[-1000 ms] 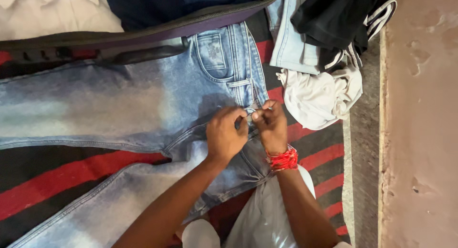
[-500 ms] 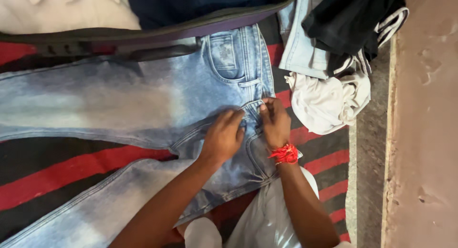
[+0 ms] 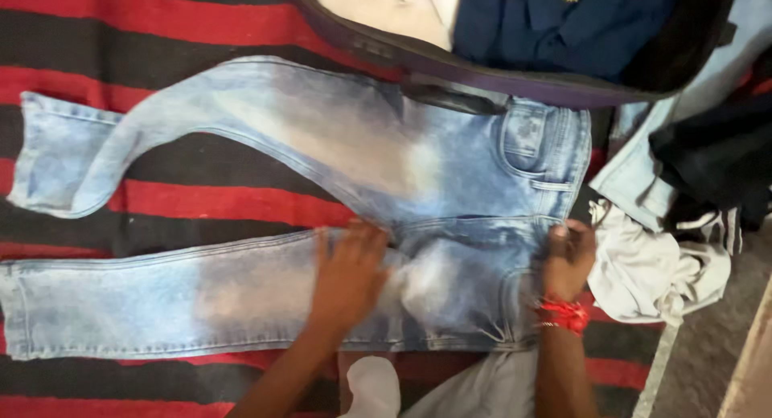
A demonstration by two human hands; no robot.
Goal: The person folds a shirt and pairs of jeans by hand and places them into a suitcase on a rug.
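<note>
Left hand (image 3: 350, 277) pressed flat on the jeans (image 3: 322, 225) thigh, right hand (image 3: 569, 259) pinching the waistband (2 hands well apart).

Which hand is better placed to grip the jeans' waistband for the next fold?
Right hand: it's already at the waistband edge of the jeans. The left hand lies flat on the thigh.

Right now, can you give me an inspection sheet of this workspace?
Surface: red and black striped floor mat.
Job's things: faded light-blue denim jeans spread flat, legs pointing left.
Clutter: crumpled white cloth; black striped garment; open dark suitcase holding navy and white clothes.
Grippers: left hand flat on the thigh; right hand, red wrist threads, pinches the waistband.
Cables: nothing seen.
Surroundings: bare grey floor at right.
</note>
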